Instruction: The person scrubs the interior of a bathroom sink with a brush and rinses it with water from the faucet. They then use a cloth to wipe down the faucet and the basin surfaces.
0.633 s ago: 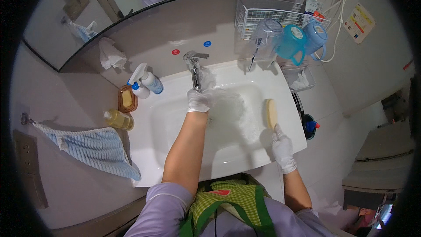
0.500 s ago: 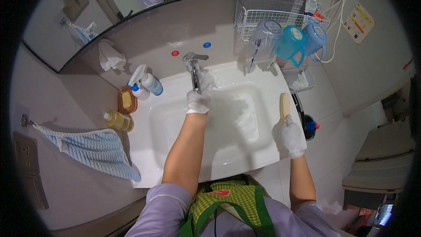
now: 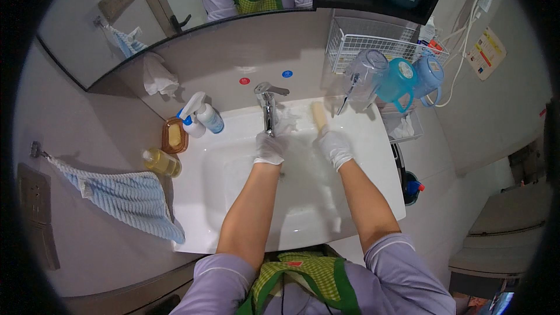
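Both my hands wear thin white gloves and reach into the white washbasin (image 3: 224, 230). My left hand (image 3: 270, 148) is at the tip of the chrome faucet (image 3: 268, 111); its fingers are partly hidden by the spout, so I cannot tell whether they grip it. Something white and crumpled-looking (image 3: 286, 121) shows just behind the spout. My right hand (image 3: 335, 148) is closed around the handle of a pale yellow scrub brush (image 3: 319, 115), whose head rests near the basin's back rim, right of the faucet.
Left of the basin stand spray bottles (image 3: 209, 118), a soap dish (image 3: 175, 135) and a bottle of yellow liquid (image 3: 161, 163). A striped blue towel (image 3: 122, 198) hangs at left. Clear and blue cups (image 3: 399, 80) hang below a wire basket (image 3: 373, 46) at back right.
My right hand has carried the brush from the basin's right rim leftward and back, near the faucet. My left hand stays at the spout. The view has shifted slightly.
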`<state>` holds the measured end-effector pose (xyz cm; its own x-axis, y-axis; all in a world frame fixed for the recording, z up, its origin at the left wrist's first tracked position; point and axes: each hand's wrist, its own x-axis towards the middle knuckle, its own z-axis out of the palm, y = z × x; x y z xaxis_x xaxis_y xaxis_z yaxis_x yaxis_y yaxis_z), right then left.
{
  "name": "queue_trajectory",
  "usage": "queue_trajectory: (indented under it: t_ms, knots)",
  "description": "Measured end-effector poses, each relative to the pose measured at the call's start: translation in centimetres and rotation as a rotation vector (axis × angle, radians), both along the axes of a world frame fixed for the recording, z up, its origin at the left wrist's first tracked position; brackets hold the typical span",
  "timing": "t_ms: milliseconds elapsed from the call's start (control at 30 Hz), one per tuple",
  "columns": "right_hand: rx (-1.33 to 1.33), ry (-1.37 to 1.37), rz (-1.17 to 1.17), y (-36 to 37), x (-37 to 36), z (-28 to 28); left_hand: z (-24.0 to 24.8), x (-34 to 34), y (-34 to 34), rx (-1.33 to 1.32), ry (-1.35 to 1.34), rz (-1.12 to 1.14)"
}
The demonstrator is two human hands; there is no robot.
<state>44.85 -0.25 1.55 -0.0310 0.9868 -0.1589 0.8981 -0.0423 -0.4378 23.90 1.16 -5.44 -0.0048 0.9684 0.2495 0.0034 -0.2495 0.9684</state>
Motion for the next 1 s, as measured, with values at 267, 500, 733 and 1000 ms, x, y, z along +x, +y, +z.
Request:
queue_trajectory:
  t_ms: [267,500,733,1000]
  knots:
    - [-0.012,0.039,-0.153,-2.1,3.6,2.9,-4.0,-0.7,1.0,-0.297,-0.11,0.065]
    - [0.025,0.235,0.231,-0.6,-2.8,-4.0,-1.4,-0.6,-0.1,-0.115,0.315,-0.028]
    - [-0.694,1.079,-0.203,-6.3,-1.7,-1.6,3.5,0.7,-2.4,-0.148,-0.301,0.176]
    - [-0.86,1.462,-0.333,-8.5,-4.1,4.6,4.0,-0.6,-3.5,-0.335,1.083,0.308]
